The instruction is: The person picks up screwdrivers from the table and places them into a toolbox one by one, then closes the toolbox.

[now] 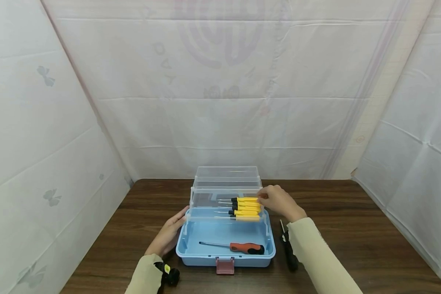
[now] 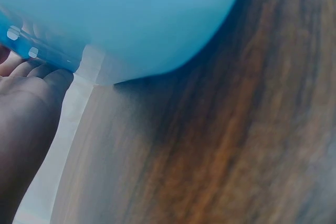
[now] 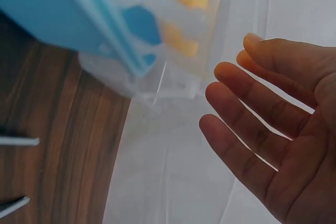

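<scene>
A light blue toolbox [image 1: 191,260] stands open, with a raised clear tray [image 1: 206,199] at its back. Several yellow-handled screwdrivers [image 1: 248,207] lie side by side in the tray. On the box floor is a screwdriver with an orange and black handle [image 1: 247,248]. My left hand [image 1: 169,231] rests against the box's left side, fingers extended along it; the left wrist view shows its fingertips at the blue wall [image 2: 131,19]. At the tray's right end is my right hand [image 1: 279,202]. Its fingers [image 3: 247,124] are spread and hold nothing in the right wrist view.
Right of the box, a black-handled screwdriver [image 1: 289,251] lies on the dark wooden table [image 1: 338,228]. Two metal shafts [image 3: 18,141] show there in the right wrist view. A pink latch [image 1: 225,266] hangs at the box's front. White sheeting [image 1: 220,122] surrounds the table's back and sides.
</scene>
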A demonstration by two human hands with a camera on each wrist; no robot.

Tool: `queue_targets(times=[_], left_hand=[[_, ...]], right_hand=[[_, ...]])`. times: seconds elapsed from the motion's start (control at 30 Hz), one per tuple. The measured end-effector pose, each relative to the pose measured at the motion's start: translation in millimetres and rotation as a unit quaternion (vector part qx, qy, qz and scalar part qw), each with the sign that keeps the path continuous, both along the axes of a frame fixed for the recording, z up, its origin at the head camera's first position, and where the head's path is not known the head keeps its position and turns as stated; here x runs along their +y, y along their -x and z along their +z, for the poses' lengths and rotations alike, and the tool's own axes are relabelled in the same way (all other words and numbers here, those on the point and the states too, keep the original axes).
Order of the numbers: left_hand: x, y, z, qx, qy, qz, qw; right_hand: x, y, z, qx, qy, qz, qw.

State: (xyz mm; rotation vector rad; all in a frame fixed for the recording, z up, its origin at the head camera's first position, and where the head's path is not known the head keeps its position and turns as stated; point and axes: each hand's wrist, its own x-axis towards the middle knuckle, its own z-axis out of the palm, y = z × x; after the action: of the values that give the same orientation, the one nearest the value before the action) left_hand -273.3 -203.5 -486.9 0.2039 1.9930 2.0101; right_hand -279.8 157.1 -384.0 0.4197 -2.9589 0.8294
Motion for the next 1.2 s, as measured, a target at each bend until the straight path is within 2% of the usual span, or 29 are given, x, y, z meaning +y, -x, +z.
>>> queue_targets(times=[0.33, 0.5, 0.73, 1.2], left_hand=[[-1, 1.5, -2.8, -0.005, 0.008, 0.014, 0.9999], [-1, 0.8, -3.4, -0.012, -0.001, 0.023, 0.9997], [-1, -0.9, -2.2, -0.003, 0.000, 0.014, 0.9999], [-2, -2.0, -1.7, -0.004, -0.004, 0.009, 0.9999]], right_hand=[[22, -9.1, -14.5, -0.001, 0.021, 0.000, 1.000], [33, -16.6, -17.1, -0.003, 0.010, -0.009, 1.000], [49, -25.9, -20.6, -0.026, 0.003, -0.026, 0.999], [75, -44.7, -32.9, -0.063, 0.015, -0.028, 0.998]])
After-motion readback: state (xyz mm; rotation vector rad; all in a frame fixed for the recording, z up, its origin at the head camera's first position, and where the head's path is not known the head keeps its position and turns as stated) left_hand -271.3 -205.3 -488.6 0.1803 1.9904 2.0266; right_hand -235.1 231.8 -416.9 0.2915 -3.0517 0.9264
